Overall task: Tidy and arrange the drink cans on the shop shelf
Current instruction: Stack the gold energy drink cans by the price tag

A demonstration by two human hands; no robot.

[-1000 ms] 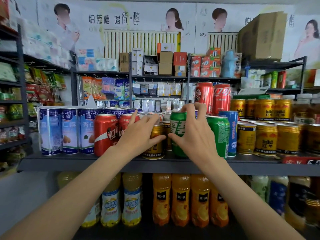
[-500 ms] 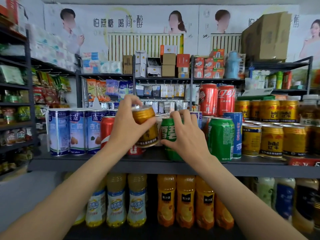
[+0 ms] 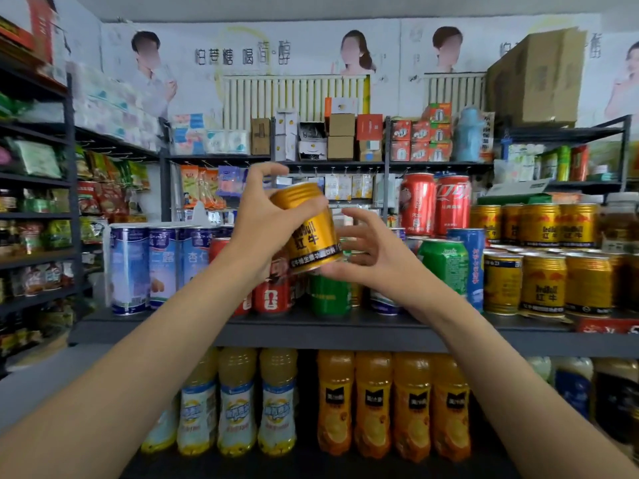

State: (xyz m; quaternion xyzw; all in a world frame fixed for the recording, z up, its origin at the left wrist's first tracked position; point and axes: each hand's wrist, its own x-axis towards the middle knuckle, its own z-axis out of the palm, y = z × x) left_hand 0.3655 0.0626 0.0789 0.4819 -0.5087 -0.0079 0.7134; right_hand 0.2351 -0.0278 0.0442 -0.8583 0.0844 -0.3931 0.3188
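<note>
My left hand [image 3: 262, 223] grips a gold can [image 3: 307, 229] and holds it tilted in the air above the dark shelf [image 3: 311, 331]. My right hand [image 3: 377, 257] is just right of the can with spread fingers, its thumb at the can's bottom edge. Below them a green can [image 3: 328, 295] and red cans [image 3: 271, 297] stand on the shelf. Another green can [image 3: 444, 267] and a tall blue can [image 3: 472, 267] stand to the right, then a block of gold cans [image 3: 543, 285]. Blue-and-white cans [image 3: 152, 267] stand at the left.
Two red cola cans [image 3: 434, 203] stand stacked higher at the back right. Juice bottles [image 3: 373, 402] fill the shelf below. Racks of snacks [image 3: 38, 209] line the left side, and boxes [image 3: 340, 136] sit on the far shelving.
My left hand has lifted the gold can higher and moved it right. My right hand has let go of the green can and come up beside the gold can.
</note>
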